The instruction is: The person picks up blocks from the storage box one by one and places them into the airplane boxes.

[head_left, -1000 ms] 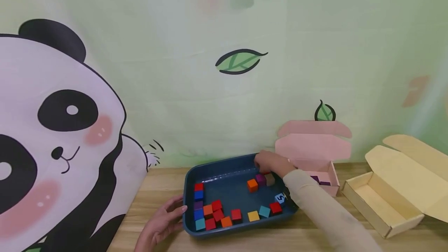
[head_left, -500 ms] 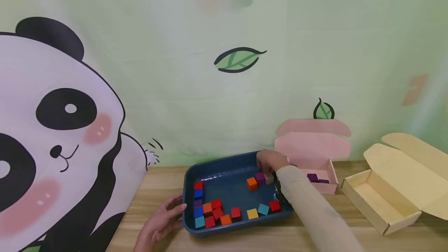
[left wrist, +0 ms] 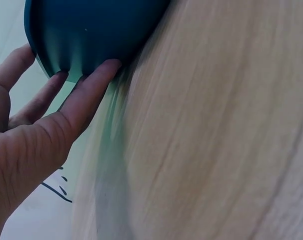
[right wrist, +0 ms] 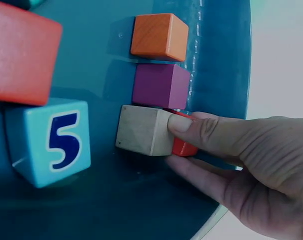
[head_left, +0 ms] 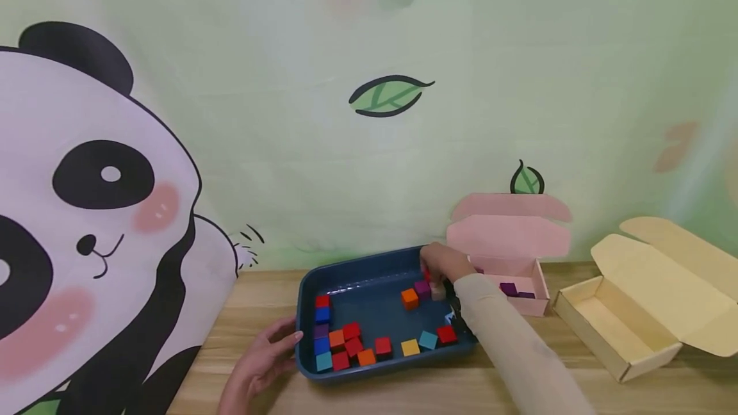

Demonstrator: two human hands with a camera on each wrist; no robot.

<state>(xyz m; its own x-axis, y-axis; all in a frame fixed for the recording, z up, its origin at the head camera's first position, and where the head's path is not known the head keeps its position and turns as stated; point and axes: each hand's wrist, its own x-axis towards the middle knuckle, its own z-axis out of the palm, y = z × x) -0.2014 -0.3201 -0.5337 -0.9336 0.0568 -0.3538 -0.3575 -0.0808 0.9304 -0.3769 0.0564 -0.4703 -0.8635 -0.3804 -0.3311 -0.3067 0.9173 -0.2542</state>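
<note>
A dark blue tray [head_left: 369, 306] of coloured cubes sits on the wooden table. My left hand [head_left: 266, 357] is at its left end; in the left wrist view the extended fingers [left wrist: 94, 90] touch the outer wall. Inside the far right corner, my right hand [head_left: 446, 262] pinches a red cube [right wrist: 184, 142] between thumb and finger, the cube partly hidden. The thumb tip overlaps a greyish-white cube [right wrist: 139, 131] in front of it. Beside that stand a purple cube [right wrist: 159, 85] and an orange cube [right wrist: 156, 36] in a row. A light blue cube [right wrist: 54, 140] marked 5 lies nearby.
More cubes line the tray's left and near sides, including a yellow cube [head_left: 410, 347]. An open pink box [head_left: 539, 284] with purple pieces stands right of the tray, behind the right sleeve [head_left: 507, 338]. Farther right is an open cream box [head_left: 623, 332]. A panda-printed cloth [head_left: 277, 146] hangs behind.
The red cube at my right fingers now shows more clearly, behind the purple and greyish cubes. My right hand has shifted only slightly within the corner. The left hand keeps its place on the tray.
</note>
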